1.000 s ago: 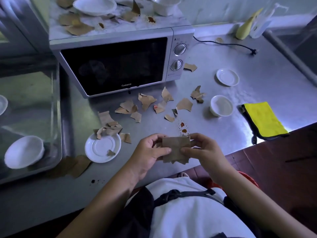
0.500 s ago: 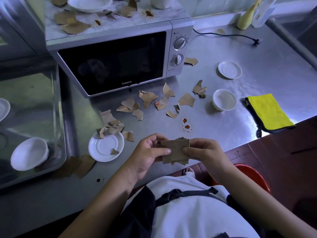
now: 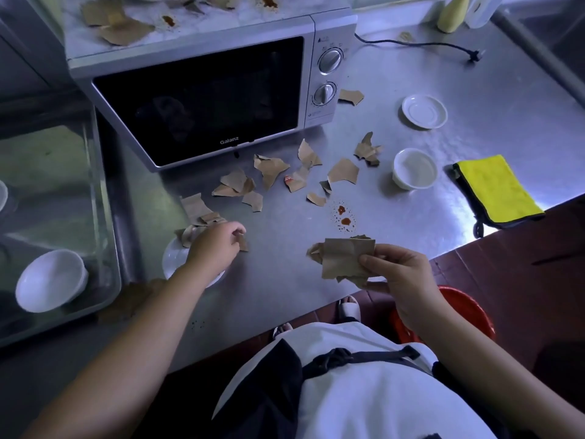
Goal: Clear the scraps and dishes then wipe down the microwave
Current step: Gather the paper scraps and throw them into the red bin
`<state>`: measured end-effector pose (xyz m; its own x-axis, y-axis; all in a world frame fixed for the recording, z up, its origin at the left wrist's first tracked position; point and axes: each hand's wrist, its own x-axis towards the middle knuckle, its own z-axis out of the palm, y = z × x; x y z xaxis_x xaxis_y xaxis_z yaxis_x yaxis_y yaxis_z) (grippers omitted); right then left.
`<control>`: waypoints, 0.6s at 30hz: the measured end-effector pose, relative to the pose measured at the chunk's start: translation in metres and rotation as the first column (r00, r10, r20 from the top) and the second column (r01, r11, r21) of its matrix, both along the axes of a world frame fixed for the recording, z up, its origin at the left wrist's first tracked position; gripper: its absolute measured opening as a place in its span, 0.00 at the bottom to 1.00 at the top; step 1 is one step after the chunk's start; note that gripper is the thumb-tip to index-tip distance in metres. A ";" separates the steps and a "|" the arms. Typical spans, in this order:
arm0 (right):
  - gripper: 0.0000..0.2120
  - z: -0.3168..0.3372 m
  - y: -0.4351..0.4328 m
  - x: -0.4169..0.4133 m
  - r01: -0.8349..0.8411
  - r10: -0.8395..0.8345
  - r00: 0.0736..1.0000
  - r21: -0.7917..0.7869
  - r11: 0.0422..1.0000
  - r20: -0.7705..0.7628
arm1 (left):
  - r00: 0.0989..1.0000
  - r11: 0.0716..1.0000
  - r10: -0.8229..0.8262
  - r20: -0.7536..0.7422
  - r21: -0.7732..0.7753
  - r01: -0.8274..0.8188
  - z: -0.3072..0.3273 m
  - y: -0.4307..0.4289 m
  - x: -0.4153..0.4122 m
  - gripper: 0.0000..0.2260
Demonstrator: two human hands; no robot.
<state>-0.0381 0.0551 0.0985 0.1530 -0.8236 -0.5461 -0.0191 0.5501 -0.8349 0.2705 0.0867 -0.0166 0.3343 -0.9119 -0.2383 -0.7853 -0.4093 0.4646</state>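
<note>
From the head view, the microwave (image 3: 196, 99) stands at the back of the steel table (image 3: 285, 296) with its door closed. In front of it and to its right, the right hand (image 3: 402, 277) holds a stack of scraps (image 3: 345, 258) just above the table's near edge. The thumb lies on top of the brown paper and the fingers (image 3: 376, 285) are curled beneath, pinching the stack's right side. The rest of the stack juts out to the left, clear of the hand.

In front of the microwave's left corner, the left hand (image 3: 213, 245) reaches over a saucer (image 3: 172, 261). Its fingers are curled, with the tips at a small scrap (image 3: 243, 245) that peeps out on their right. I cannot tell whether they have actually nipped it.

Loose scraps (image 3: 272, 171) lie scattered just in front of the microwave door, and more scraps sit on the microwave's top (image 3: 123, 30). Red stains (image 3: 343, 215) spot the table between the door and the held stack.

To the microwave's right sit a second saucer (image 3: 424, 110), a small bowl (image 3: 414, 167) and, farther right, a yellow cloth (image 3: 497, 188). To its left, a tray (image 3: 107, 217) holds a white bowl (image 3: 50, 280).
</note>
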 end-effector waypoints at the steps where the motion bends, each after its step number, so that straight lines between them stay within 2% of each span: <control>1: 0.09 0.001 0.001 -0.001 0.003 -0.003 1.000 -0.003 1.000 -0.010 | 0.993 0.997 -0.050 0.103 0.064 0.043 -0.004 -0.006 0.003 0.15; 4: 0.08 0.003 0.003 -0.007 0.036 -0.035 0.999 0.008 0.999 -0.028 | 0.961 0.958 -0.175 0.217 0.262 0.115 -0.011 -0.024 0.004 0.19; 7: 0.08 0.004 0.006 -0.012 0.060 -0.059 0.997 0.010 0.998 -0.058 | 0.939 0.920 -0.239 0.246 0.368 0.137 -0.010 -0.035 0.000 0.16; 12: 0.09 -0.001 0.010 -0.023 0.057 -0.058 0.990 -0.008 0.998 -0.126 | 0.937 0.929 -0.257 0.236 0.327 0.172 -0.018 -0.043 0.008 0.09; 15: 0.08 -0.001 0.010 -0.024 0.064 -0.065 0.987 -0.011 0.998 -0.147 | 0.934 0.937 -0.270 0.236 0.289 0.198 -0.008 -0.047 0.006 0.09; 18: 0.08 0.003 0.008 -0.021 0.091 -0.092 0.989 -0.018 0.996 -0.118 | 0.984 0.976 -0.168 0.060 0.148 0.157 0.008 -0.048 -0.001 0.06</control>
